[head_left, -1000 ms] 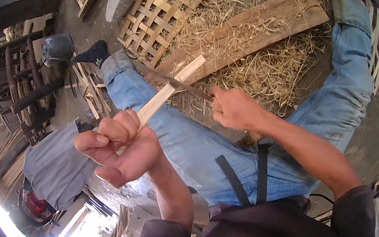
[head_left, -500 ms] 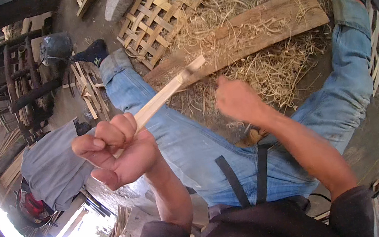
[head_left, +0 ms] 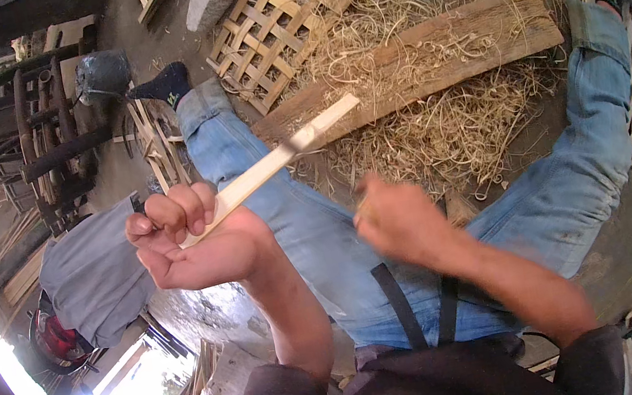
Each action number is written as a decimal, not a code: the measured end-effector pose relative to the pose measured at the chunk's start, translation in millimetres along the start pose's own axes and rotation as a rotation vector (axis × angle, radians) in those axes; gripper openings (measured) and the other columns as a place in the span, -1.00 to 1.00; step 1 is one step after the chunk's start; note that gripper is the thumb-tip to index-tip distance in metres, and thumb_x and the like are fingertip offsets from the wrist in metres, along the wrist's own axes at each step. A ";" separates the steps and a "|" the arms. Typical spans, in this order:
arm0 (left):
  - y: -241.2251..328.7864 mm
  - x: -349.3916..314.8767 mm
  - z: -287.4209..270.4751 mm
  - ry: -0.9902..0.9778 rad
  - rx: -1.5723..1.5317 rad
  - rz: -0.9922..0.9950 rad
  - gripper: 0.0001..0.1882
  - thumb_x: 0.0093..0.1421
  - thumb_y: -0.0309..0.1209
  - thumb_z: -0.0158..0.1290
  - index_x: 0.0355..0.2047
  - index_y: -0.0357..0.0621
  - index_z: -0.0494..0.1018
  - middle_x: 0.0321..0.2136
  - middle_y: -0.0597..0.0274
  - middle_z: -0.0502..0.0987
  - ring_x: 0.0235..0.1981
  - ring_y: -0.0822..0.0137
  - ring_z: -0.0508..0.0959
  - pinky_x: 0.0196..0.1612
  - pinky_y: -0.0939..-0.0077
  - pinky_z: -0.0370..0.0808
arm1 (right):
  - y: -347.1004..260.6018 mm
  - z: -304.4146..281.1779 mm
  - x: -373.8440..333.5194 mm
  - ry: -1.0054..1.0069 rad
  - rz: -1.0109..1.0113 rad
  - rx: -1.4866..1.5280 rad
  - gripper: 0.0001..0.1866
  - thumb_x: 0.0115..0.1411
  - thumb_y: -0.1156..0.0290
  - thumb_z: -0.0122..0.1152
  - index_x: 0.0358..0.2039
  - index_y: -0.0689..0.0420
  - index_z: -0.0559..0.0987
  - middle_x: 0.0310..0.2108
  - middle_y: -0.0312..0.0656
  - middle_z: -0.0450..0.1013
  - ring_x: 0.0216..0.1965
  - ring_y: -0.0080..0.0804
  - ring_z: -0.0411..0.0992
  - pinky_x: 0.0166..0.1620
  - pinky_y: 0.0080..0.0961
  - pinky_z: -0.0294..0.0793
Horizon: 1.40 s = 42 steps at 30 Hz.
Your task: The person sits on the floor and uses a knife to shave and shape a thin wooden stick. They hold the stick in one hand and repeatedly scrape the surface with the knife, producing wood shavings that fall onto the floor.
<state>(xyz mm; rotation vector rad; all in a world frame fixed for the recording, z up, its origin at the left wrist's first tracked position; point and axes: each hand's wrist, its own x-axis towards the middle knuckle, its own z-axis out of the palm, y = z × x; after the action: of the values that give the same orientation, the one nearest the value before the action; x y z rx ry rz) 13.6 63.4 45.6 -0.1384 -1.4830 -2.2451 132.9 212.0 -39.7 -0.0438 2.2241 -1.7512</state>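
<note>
We're pinching the strip [head_left: 262, 174] in our left hand [head_left: 213, 245] above the left thigh [head_left: 287, 222]; right hand [head_left: 404, 221] is clenching a blurred knife [head_left: 294, 147]. Strip's looking partly shaved, shavings [head_left: 457, 127] are lying thick; how much is left, we're not seeing.

This looks like a woodworking workshop: shavings [head_left: 454, 136] lie around 1 plank [head_left: 526, 19], near 1 woven panel [head_left: 315, 26].

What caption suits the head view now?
Left hand holding a pale strip, blurred right hand closed nearby, shavings scattered over the plank beyond.
</note>
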 end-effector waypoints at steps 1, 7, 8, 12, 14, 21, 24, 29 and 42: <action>-0.4 1.4 -0.9 0.015 -0.004 -0.016 -0.80 0.25 -0.19 -0.20 -0.34 -0.01 0.27 -0.66 0.45 0.09 -0.69 0.57 0.09 -0.64 0.71 0.04 | -19.9 4.2 -2.9 -0.045 0.126 0.052 -0.68 0.12 0.34 0.14 -0.24 0.32 0.37 -0.45 0.24 0.48 -0.43 0.25 0.49 -0.31 0.04 0.49; -2.4 2.3 7.1 0.119 -0.012 -0.030 -0.85 0.25 -0.26 -0.21 -0.34 -0.02 0.28 -0.60 0.44 0.16 -0.64 0.56 0.15 -0.57 0.71 0.10 | -52.0 2.4 -6.7 -0.158 0.180 0.162 -0.67 0.16 0.31 0.11 -0.19 0.30 0.37 -0.44 0.25 0.48 -0.38 0.24 0.50 -0.30 0.06 0.49; -2.0 1.1 8.6 0.113 -0.004 -0.028 -0.85 0.25 -0.26 -0.21 -0.34 -0.02 0.29 -0.60 0.44 0.16 -0.64 0.56 0.15 -0.57 0.70 0.10 | -46.3 1.9 -4.0 -0.173 0.215 0.149 -0.67 0.16 0.31 0.10 -0.18 0.30 0.37 -0.45 0.25 0.48 -0.38 0.23 0.50 -0.30 0.06 0.49; 1.8 -1.6 5.6 0.087 -0.039 -0.027 -0.85 0.24 -0.27 -0.20 -0.35 -0.02 0.29 -0.60 0.43 0.17 -0.65 0.55 0.15 -0.58 0.68 0.10 | -30.2 10.6 -4.4 -0.088 0.170 0.146 -0.66 0.14 0.33 0.12 -0.16 0.28 0.38 -0.50 0.21 0.48 -0.40 0.21 0.50 -0.31 0.01 0.50; 1.3 -2.3 4.8 0.088 -0.040 -0.025 -0.84 0.23 -0.25 -0.20 -0.34 -0.02 0.29 -0.60 0.43 0.17 -0.65 0.55 0.15 -0.59 0.68 0.09 | -33.0 3.3 -7.5 -0.099 0.027 0.090 -0.61 0.09 0.37 0.22 -0.11 0.26 0.39 -0.50 0.19 0.47 -0.42 0.20 0.49 -0.33 -0.08 0.51; 0.7 -2.8 5.4 0.086 -0.010 -0.017 -0.81 0.23 -0.21 -0.19 -0.36 -0.02 0.28 -0.61 0.42 0.17 -0.67 0.55 0.14 -0.59 0.70 0.08 | -17.7 5.2 -5.0 -0.094 0.118 0.062 -0.70 0.11 0.38 0.09 -0.20 0.31 0.38 -0.50 0.22 0.49 -0.40 0.21 0.51 -0.30 0.00 0.52; -0.2 -2.6 7.5 0.090 0.008 -0.020 -0.81 0.23 -0.20 -0.19 -0.37 -0.02 0.27 -0.61 0.42 0.16 -0.67 0.55 0.13 -0.59 0.69 0.07 | -0.1 -0.6 10.7 -0.136 0.249 -0.018 -0.72 0.12 0.37 0.06 -0.26 0.34 0.37 -0.45 0.26 0.49 -0.38 0.23 0.51 -0.26 0.05 0.51; -0.2 -0.7 6.4 0.150 0.041 0.006 -0.81 0.21 -0.18 -0.19 -0.38 0.00 0.23 -0.61 0.44 0.17 -0.68 0.56 0.12 -0.59 0.67 0.06 | 4.9 2.8 6.3 -0.151 0.272 -0.055 -0.71 0.10 0.38 0.08 -0.27 0.36 0.36 -0.42 0.26 0.49 -0.36 0.24 0.50 -0.25 0.02 0.50; 1.0 -1.1 9.5 0.108 -0.053 -0.018 -0.79 0.20 -0.17 -0.18 -0.40 -0.01 0.24 -0.63 0.43 0.15 -0.68 0.56 0.12 -0.64 0.69 0.07 | 44.0 -1.4 7.5 -0.017 0.254 -0.171 -0.68 0.08 0.38 0.09 -0.23 0.37 0.37 -0.52 0.22 0.48 -0.42 0.19 0.51 -0.31 -0.06 0.52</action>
<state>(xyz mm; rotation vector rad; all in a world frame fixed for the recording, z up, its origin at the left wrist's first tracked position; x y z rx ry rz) 13.5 71.9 50.1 -0.0196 -1.3748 -2.2688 132.7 222.9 -83.0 0.1768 2.2492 -1.4212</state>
